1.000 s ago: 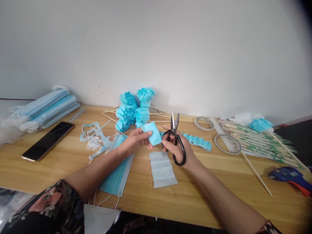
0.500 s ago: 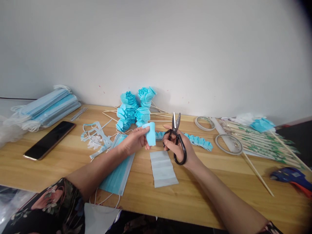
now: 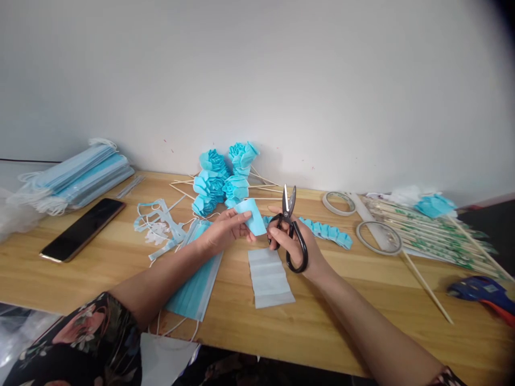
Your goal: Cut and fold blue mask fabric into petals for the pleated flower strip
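Note:
Between thumb and fingers, my left hand [image 3: 228,229] pinches a small folded piece of blue mask fabric [image 3: 252,217]. A pair of black-handled scissors [image 3: 287,225] rests in my right hand [image 3: 301,244], blades pointing up and slightly apart, close to the fabric but not visibly touching it. Under the hands lies a pale creased sheet of fabric [image 3: 269,279]. Behind my right hand runs a blue pleated strip [image 3: 330,235], partly hidden by it. A blue face mask [image 3: 195,289] lies beneath my left forearm.
Blue fabric flowers on sticks [image 3: 223,182] stand against the wall. To the left are stacked masks [image 3: 84,177], a phone [image 3: 82,230] and cut scraps [image 3: 161,228]. On the right lie tape rolls [image 3: 338,203], bundled wooden sticks [image 3: 426,233] and a blue glue gun [image 3: 478,289].
The blue fabric piece in my left hand has tilted and shifted slightly right, toward the scissors. My right hand and the scissors have barely moved.

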A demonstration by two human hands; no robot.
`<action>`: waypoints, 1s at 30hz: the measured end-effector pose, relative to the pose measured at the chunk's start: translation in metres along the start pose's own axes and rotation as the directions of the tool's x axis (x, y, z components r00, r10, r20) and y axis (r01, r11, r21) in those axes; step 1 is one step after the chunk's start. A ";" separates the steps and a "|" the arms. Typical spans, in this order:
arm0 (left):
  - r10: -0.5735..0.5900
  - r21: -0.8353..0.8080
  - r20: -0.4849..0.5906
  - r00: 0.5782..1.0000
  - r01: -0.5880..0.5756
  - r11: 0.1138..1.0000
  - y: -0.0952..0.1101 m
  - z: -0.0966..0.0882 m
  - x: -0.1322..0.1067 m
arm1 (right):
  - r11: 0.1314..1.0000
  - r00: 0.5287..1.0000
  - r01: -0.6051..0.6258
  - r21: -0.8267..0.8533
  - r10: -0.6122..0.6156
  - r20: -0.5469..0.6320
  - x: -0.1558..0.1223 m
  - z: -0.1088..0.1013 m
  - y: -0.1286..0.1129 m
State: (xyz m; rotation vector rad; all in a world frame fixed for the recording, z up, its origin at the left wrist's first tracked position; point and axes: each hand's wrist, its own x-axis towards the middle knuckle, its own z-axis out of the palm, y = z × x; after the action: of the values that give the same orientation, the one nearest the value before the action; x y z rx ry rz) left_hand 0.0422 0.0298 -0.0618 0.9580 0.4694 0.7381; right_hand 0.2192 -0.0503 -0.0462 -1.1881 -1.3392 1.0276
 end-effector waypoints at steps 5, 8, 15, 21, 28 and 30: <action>0.031 0.161 -0.010 0.999 -0.029 0.986 -0.002 0.001 -0.001 | 0.996 1.000 -0.020 -0.089 0.019 -0.008 0.000 0.001 -0.006; 0.121 0.314 -0.071 0.990 -0.093 0.945 -0.004 0.001 0.000 | 0.993 1.000 -0.023 -0.117 0.022 -0.008 -0.001 0.001 -0.009; 0.250 0.483 -0.153 0.956 -0.149 0.863 -0.004 0.008 -0.003 | 0.990 0.999 -0.034 -0.140 0.029 -0.034 -0.002 0.003 -0.010; 0.230 0.508 -0.149 0.962 -0.125 0.853 -0.002 0.013 -0.006 | 0.985 1.000 0.009 -0.171 -0.014 -0.025 -0.004 0.008 -0.009; 0.102 0.365 -0.055 0.993 -0.075 0.928 0.000 0.011 -0.008 | 0.977 0.996 0.027 -0.210 -0.044 -0.075 -0.003 0.011 -0.003; 0.069 0.332 -0.022 0.997 -0.058 0.941 0.000 0.011 -0.008 | 0.974 0.994 0.058 -0.217 -0.076 -0.076 -0.002 0.009 0.001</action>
State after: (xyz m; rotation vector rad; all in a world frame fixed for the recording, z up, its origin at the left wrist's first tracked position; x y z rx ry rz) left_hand 0.0442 0.0176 -0.0559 1.2825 0.6072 0.7477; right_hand 0.2100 -0.0523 -0.0487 -1.3218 -1.4405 0.7907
